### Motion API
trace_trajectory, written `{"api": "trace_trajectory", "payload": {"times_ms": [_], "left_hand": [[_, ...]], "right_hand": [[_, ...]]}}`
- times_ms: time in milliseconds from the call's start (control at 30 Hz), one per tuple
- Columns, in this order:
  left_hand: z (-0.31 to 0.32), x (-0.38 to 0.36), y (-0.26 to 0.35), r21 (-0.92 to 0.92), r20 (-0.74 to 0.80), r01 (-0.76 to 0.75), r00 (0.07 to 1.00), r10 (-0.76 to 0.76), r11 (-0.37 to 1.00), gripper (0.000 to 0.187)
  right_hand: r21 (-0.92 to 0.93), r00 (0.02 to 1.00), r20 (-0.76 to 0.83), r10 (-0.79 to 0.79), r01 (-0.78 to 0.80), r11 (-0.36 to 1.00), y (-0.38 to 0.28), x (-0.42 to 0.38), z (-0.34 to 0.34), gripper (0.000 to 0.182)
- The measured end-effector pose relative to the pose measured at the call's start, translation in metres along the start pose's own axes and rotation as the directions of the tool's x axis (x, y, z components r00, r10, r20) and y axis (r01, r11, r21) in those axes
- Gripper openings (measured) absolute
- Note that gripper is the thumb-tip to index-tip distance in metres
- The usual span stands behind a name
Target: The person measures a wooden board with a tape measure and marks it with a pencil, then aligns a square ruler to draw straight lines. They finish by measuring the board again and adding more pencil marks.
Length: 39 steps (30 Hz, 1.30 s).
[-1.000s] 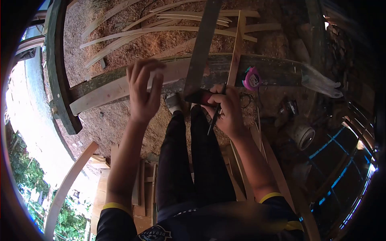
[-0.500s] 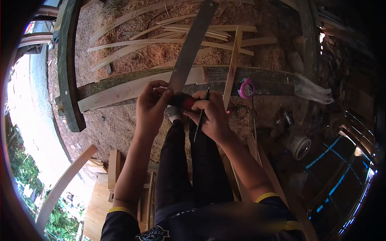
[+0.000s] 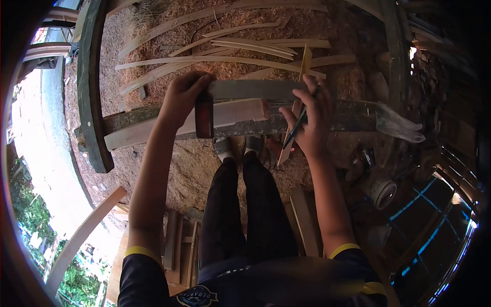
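My left hand pinches the corner of a try square, its dark, red-faced handle pointing down toward me. The square's metal blade stretches right, level across the view, over a pale wooden board. That board lies along a weathered beam. In my right hand a dark pencil is held slantwise, with the fingers at the blade's far end. A thin wood strip crosses the beam behind this hand.
Curved pale strips lie on the shavings-covered ground beyond the beam. A dark post stands left. Clear plastic hangs at the beam's right end, with a whitish bucket below it. Boards lie near my legs.
The try square has turned from pointing up and away to lying level, its handle now downward. My right hand has left the handle and moved right, covering the pink tape measure.
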<state>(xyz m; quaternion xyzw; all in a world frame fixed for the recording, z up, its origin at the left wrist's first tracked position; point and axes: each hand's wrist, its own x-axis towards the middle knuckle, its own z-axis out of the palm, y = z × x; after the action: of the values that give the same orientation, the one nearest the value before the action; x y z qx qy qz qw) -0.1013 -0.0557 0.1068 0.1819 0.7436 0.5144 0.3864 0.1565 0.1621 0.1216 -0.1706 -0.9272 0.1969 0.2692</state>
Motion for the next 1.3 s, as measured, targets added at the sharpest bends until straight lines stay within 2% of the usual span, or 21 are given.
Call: {"api": "trace_trajectory", "payload": {"times_ms": [67,133,167,233,367,433,467,533,567,633,667,733,800,867,967,1033,1100,1167,1200,1267,1300], "left_hand": [[0.014,0.018,-0.001,-0.041,0.005,0.087,0.996,-0.087,0.995,0.025],[0.022,0.033,-0.004,0.023,0.040,0.059,0.997,-0.060,0.998,0.024],[0.025,0.040,-0.004,0.079,0.070,0.025,0.997,-0.030,0.997,0.024],[0.027,0.052,-0.001,0.084,0.113,0.042,0.992,-0.052,0.996,0.023],[0.025,0.075,-0.007,0.115,0.234,0.046,0.970,-0.072,0.992,0.022],[0.026,0.081,-0.007,0.142,0.259,0.073,0.960,-0.108,0.987,0.024],[0.027,0.083,-0.007,0.167,0.282,0.099,0.949,-0.143,0.981,0.027],[0.030,0.091,-0.016,0.184,0.296,0.045,0.950,-0.098,0.982,0.028],[0.033,0.092,-0.016,0.198,0.308,-0.012,0.950,-0.051,0.980,0.030],[0.038,0.097,-0.016,0.229,0.306,0.032,0.946,-0.103,0.973,0.032],[0.041,0.099,-0.011,0.262,0.300,0.068,0.942,-0.148,0.963,0.035],[0.050,0.097,-0.004,0.293,0.312,0.032,0.941,-0.127,0.956,0.036],[0.053,0.096,-0.008,0.322,0.325,-0.007,0.940,-0.104,0.947,0.037],[0.054,0.096,-0.015,0.411,0.392,-0.156,0.920,-0.020,0.898,0.034],[0.042,0.078,-0.007,0.481,0.438,-0.126,0.891,-0.114,0.868,0.031],[0.041,0.062,-0.003,0.475,0.388,-0.109,0.917,-0.096,0.873,0.028],[0.036,0.045,-0.012,0.473,0.331,-0.083,0.940,-0.090,0.877,0.026],[0.037,0.029,-0.028,0.314,0.252,-0.287,0.944,0.212,0.905,0.022],[0.039,0.022,-0.032,0.314,0.251,-0.281,0.946,0.207,0.907,0.022],[0.043,0.009,-0.040,0.442,0.131,-0.436,0.896,0.425,0.784,0.022],[0.042,0.005,-0.042,0.442,0.128,-0.431,0.898,0.421,0.787,0.022]], "right_hand": [[-0.037,0.999,0.040,0.018,-0.016,0.999,0.002,-0.003,0.007,0.050],[-0.184,0.981,0.089,0.171,-0.152,0.971,-0.001,-0.006,0.012,0.048],[-0.185,0.980,0.087,0.178,-0.160,0.970,-0.004,-0.006,0.011,0.048],[-0.142,0.883,0.221,0.414,-0.391,0.909,-0.012,-0.009,0.004,0.045],[-0.105,0.849,0.245,0.468,-0.456,0.884,-0.015,-0.028,-0.005,0.044],[-0.166,0.735,0.420,0.533,-0.515,0.841,-0.018,-0.033,-0.013,0.044],[-0.166,0.733,0.421,0.535,-0.518,0.839,-0.020,-0.026,-0.018,0.044],[-0.278,0.384,0.707,0.594,-0.621,0.732,-0.027,-0.011,-0.030,0.036],[-0.281,0.377,0.709,0.596,-0.624,0.729,-0.028,-0.017,-0.027,0.036],[0.012,0.593,0.663,0.457,-0.619,0.786,-0.029,-0.036,-0.017,0.027],[0.011,0.591,0.666,0.456,-0.619,0.786,-0.031,-0.044,-0.012,0.027],[0.126,0.542,0.629,0.557,-0.779,0.615,-0.038,-0.063,-0.003,0.024],[0.138,0.544,0.606,0.581,-0.790,0.597,-0.048,-0.087,0.002,0.023],[0.237,0.565,0.541,0.622,-0.813,0.532,-0.062,-0.112,0.007,0.024],[0.347,0.517,0.506,0.691,-0.855,0.385,-0.081,-0.141,0.022,0.024],[0.345,0.547,0.477,0.688,-0.836,0.426,-0.089,-0.145,0.026,0.022],[0.337,0.501,0.514,0.696,-0.864,0.374,-0.094,-0.145,0.029,0.020],[0.347,0.531,0.486,0.695,-0.846,0.404,-0.097,-0.148,0.035,0.020],[0.356,0.526,0.476,0.705,-0.848,0.392,-0.100,-0.149,0.037,0.021],[0.362,0.518,0.473,0.713,-0.852,0.379,-0.103,-0.150,0.037,0.021],[0.345,0.490,0.507,0.709,-0.869,0.355,-0.102,-0.151,0.036,0.021]]}}
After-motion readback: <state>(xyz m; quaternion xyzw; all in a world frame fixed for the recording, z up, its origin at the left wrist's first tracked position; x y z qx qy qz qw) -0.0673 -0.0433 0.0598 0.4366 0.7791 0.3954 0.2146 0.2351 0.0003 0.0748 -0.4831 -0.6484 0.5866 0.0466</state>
